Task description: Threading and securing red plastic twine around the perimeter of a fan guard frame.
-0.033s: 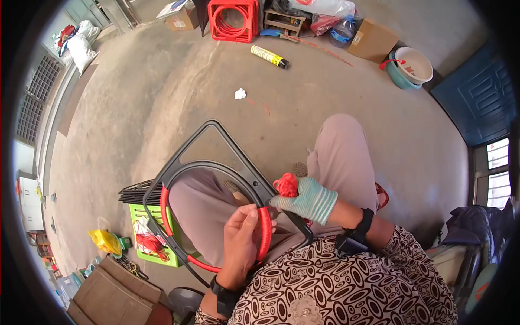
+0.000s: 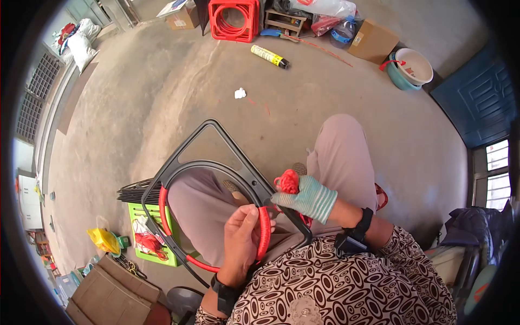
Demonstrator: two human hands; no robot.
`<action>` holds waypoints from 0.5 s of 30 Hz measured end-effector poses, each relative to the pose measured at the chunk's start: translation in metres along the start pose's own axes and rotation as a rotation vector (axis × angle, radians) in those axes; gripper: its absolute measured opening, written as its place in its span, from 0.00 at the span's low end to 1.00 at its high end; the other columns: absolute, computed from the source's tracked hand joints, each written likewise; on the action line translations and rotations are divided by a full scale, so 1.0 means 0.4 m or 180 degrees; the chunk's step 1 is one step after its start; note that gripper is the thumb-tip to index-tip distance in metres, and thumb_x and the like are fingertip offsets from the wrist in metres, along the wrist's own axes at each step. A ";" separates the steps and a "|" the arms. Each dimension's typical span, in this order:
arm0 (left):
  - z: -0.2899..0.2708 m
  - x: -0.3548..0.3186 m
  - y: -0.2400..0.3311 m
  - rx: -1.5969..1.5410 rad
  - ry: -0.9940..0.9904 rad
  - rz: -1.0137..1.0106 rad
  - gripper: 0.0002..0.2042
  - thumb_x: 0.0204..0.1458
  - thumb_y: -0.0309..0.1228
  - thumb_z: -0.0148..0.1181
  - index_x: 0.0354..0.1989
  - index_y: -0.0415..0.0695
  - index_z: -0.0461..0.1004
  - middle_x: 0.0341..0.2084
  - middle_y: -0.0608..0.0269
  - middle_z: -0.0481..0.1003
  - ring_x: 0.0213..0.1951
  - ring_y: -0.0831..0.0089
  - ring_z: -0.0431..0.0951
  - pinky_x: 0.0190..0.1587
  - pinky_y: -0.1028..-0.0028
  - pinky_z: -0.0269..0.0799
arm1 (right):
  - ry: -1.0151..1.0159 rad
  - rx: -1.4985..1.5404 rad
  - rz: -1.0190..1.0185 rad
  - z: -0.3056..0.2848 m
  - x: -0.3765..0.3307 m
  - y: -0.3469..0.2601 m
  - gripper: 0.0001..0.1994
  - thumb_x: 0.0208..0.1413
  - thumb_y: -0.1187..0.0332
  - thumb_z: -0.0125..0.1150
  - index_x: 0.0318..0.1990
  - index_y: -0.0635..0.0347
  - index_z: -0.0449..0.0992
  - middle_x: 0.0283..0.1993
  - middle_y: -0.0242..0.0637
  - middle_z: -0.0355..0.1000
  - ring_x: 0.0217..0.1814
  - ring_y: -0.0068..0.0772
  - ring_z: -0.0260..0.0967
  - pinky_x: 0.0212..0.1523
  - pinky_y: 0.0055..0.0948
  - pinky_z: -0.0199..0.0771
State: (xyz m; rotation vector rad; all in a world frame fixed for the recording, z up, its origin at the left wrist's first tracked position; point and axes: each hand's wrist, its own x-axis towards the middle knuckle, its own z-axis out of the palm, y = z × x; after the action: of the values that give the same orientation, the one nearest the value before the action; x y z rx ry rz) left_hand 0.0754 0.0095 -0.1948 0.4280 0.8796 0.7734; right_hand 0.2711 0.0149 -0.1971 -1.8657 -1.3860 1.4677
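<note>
One red cord bundle [image 2: 288,182] shifted slightly — two hands [image 2: 241,230] [image 2: 311,197], one frame [image 2: 248,176]

Left hand [image 2: 242,230] bare, gripping near side of black frame [image 2: 262,191], thumb against curled fingers; left wrist [image 2: 232,278] banded. Right hand [image 2: 310,198] gloved, fingers curled, at frame's right bar; right elbow bent. Left thigh [image 2: 194,208] under frame, right knee [image 2: 342,135] right of it.

Frame [image 2: 245,174] over left thigh [image 2: 197,214], cord bundle [image 2: 288,182] in right hand [image 2: 307,196] just right of it. Crate [image 2: 135,218] left of thigh. Ahead, can [image 2: 268,56] before stacked frames [image 2: 213,21]; basins [image 2: 401,80] right of carton [image 2: 374,40].
</note>
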 end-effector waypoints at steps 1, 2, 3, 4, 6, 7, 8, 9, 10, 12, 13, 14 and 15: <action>-0.004 0.009 -0.010 -0.0178 -0.0033 0.0001 0.08 0.56 0.34 0.55 0.34 0.43 0.70 0.27 0.55 0.76 0.26 0.69 0.78 0.30 0.71 0.77 | 0.0058 0.0517 -0.0362 0.002 0.016 0.031 0.17 0.49 0.54 0.62 0.32 0.62 0.74 0.26 0.40 0.73 0.28 0.35 0.72 0.32 0.32 0.70; -0.012 0.015 -0.017 -0.0204 -0.0024 0.0005 0.08 0.56 0.34 0.55 0.34 0.43 0.70 0.27 0.55 0.76 0.26 0.69 0.78 0.30 0.71 0.77 | 0.0110 0.1033 -0.0717 0.003 0.024 0.039 0.17 0.50 0.55 0.61 0.32 0.63 0.74 0.26 0.36 0.73 0.28 0.30 0.73 0.31 0.30 0.70; -0.019 0.018 -0.021 -0.0251 -0.0080 -0.0009 0.08 0.56 0.34 0.55 0.33 0.42 0.70 0.27 0.54 0.76 0.26 0.69 0.78 0.29 0.72 0.77 | 0.0415 0.1485 -0.0376 0.002 0.030 0.042 0.15 0.52 0.59 0.60 0.31 0.65 0.73 0.28 0.31 0.73 0.28 0.26 0.73 0.29 0.28 0.71; -0.023 0.020 -0.024 -0.0296 -0.0135 -0.0022 0.07 0.56 0.33 0.55 0.32 0.42 0.70 0.27 0.54 0.76 0.25 0.69 0.78 0.28 0.72 0.77 | 0.0400 0.1466 -0.0371 -0.013 0.034 0.043 0.15 0.52 0.59 0.60 0.31 0.65 0.73 0.28 0.31 0.73 0.28 0.26 0.73 0.29 0.28 0.71; -0.032 0.027 -0.025 -0.0324 -0.0189 -0.0020 0.07 0.55 0.33 0.55 0.32 0.42 0.70 0.26 0.54 0.76 0.25 0.69 0.78 0.28 0.73 0.77 | 0.0376 0.2360 0.0072 -0.056 0.038 0.034 0.14 0.52 0.61 0.60 0.33 0.64 0.71 0.29 0.33 0.72 0.26 0.29 0.72 0.27 0.28 0.72; -0.031 0.032 -0.024 -0.0329 -0.0288 -0.0032 0.07 0.55 0.32 0.56 0.31 0.42 0.70 0.26 0.54 0.76 0.24 0.69 0.78 0.27 0.73 0.77 | 0.0733 0.2156 0.0082 -0.067 0.036 0.043 0.15 0.52 0.60 0.60 0.36 0.63 0.68 0.29 0.35 0.70 0.25 0.31 0.72 0.25 0.29 0.74; -0.032 0.035 -0.026 -0.0343 -0.0281 -0.0026 0.07 0.55 0.32 0.56 0.31 0.42 0.70 0.26 0.54 0.76 0.24 0.69 0.78 0.27 0.73 0.77 | 0.0723 0.2143 0.0085 -0.085 0.035 0.051 0.15 0.52 0.60 0.60 0.36 0.63 0.68 0.29 0.35 0.70 0.25 0.31 0.72 0.25 0.29 0.74; -0.032 0.036 -0.028 -0.0372 -0.0279 -0.0036 0.07 0.55 0.32 0.56 0.31 0.41 0.70 0.26 0.53 0.75 0.24 0.69 0.77 0.27 0.73 0.77 | 0.0601 0.2399 0.0286 -0.107 0.037 0.058 0.15 0.52 0.59 0.60 0.37 0.62 0.68 0.30 0.35 0.70 0.25 0.31 0.72 0.24 0.29 0.74; -0.034 0.037 -0.030 -0.0401 -0.0279 -0.0045 0.07 0.55 0.32 0.56 0.32 0.41 0.69 0.25 0.53 0.75 0.24 0.69 0.77 0.27 0.73 0.77 | 0.0480 0.2651 0.0488 -0.117 0.039 0.061 0.16 0.53 0.58 0.60 0.38 0.61 0.67 0.30 0.35 0.69 0.26 0.32 0.72 0.23 0.30 0.74; -0.030 0.040 -0.037 -0.0426 -0.0278 -0.0095 0.07 0.55 0.32 0.56 0.32 0.41 0.70 0.25 0.53 0.75 0.24 0.69 0.77 0.27 0.73 0.77 | 0.0613 0.2660 0.0357 -0.112 0.042 0.083 0.15 0.51 0.57 0.61 0.36 0.60 0.70 0.31 0.38 0.70 0.28 0.36 0.72 0.26 0.33 0.73; -0.029 0.043 -0.040 -0.0437 -0.0270 -0.0142 0.07 0.55 0.32 0.56 0.32 0.41 0.70 0.25 0.53 0.75 0.24 0.69 0.78 0.27 0.73 0.77 | 0.1250 0.0675 -0.0481 -0.114 0.041 0.085 0.14 0.49 0.58 0.62 0.34 0.59 0.72 0.31 0.39 0.70 0.30 0.38 0.71 0.28 0.34 0.73; -0.029 0.042 -0.041 -0.0447 -0.0267 -0.0141 0.07 0.55 0.32 0.56 0.32 0.41 0.70 0.25 0.53 0.75 0.24 0.69 0.78 0.27 0.73 0.77 | 0.1766 -0.1352 -0.1278 -0.114 0.039 0.084 0.13 0.47 0.59 0.63 0.32 0.59 0.73 0.32 0.41 0.70 0.32 0.41 0.70 0.31 0.35 0.72; -0.030 0.042 -0.042 -0.0387 -0.0292 -0.0160 0.07 0.55 0.32 0.56 0.32 0.40 0.70 0.26 0.53 0.75 0.24 0.69 0.77 0.27 0.73 0.77 | 0.1759 -0.1359 -0.1280 -0.118 0.042 0.080 0.13 0.47 0.59 0.63 0.32 0.59 0.73 0.32 0.41 0.70 0.32 0.41 0.70 0.31 0.35 0.72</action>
State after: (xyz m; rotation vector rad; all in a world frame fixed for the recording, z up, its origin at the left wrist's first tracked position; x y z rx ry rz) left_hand 0.0795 0.0116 -0.2210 0.3302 0.7507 0.7510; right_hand 0.3270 0.0277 -0.2129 -1.8717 -1.7229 0.4347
